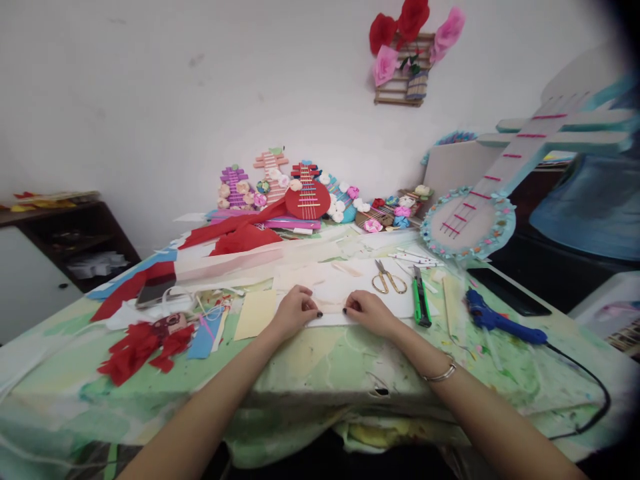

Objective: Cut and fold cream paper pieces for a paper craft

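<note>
My left hand and my right hand rest at the near edge of a white sheet, fingers curled into a pinch. Between them stretches a thin, pale cream strip of paper, its two ends at my fingertips. Its exact outline is hard to make out against the white. Gold-handled scissors lie beyond my right hand, and a green utility knife lies to its right. Just left of my left hand is a pale yellow card.
A blue glue gun with a black cord and a dark phone lie at right. Red crepe paper and blue paper lie at left. Paper-craft lutes line the wall; a large one leans at right.
</note>
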Motion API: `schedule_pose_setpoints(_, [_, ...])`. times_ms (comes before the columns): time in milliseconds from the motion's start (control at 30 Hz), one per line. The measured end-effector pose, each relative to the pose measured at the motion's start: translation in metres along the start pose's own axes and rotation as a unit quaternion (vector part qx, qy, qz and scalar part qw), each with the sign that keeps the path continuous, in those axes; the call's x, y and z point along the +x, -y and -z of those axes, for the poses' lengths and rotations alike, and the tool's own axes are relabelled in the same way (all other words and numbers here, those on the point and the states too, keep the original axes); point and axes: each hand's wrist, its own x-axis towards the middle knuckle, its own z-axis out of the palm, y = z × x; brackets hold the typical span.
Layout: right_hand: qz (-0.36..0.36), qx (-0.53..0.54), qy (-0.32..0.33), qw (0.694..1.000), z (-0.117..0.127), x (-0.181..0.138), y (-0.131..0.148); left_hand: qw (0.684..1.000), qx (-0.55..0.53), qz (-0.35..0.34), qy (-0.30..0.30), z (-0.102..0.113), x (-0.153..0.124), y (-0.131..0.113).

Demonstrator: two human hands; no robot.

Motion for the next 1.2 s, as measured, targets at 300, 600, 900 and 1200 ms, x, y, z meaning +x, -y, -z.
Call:
schedule_pose_setpoints(300, [-0.007,-0.005,0.006,1.000,0.001,0.001,0.001,1.000,0.008,0.009,-0.002,0.000,0.001,0.003])
schedule_pose_setpoints(600, [-0.020,0.000,0.008,1.000,0.001,0.002,0.000,1.000,0.023,0.001,0.002,-0.001,0.002,0.004])
schedule_pose_setpoints(900, [-0.030,0.008,0.013,0.999,0.000,0.004,-0.003,1.000,0.030,-0.002,0.008,0.003,0.000,-0.001])
schedule_pose_setpoints(1200, [-0.041,0.015,0.013,0.999,-0.001,0.005,-0.003,0.996,0.080,0.010,-0.030,-0.005,-0.001,-0.013])
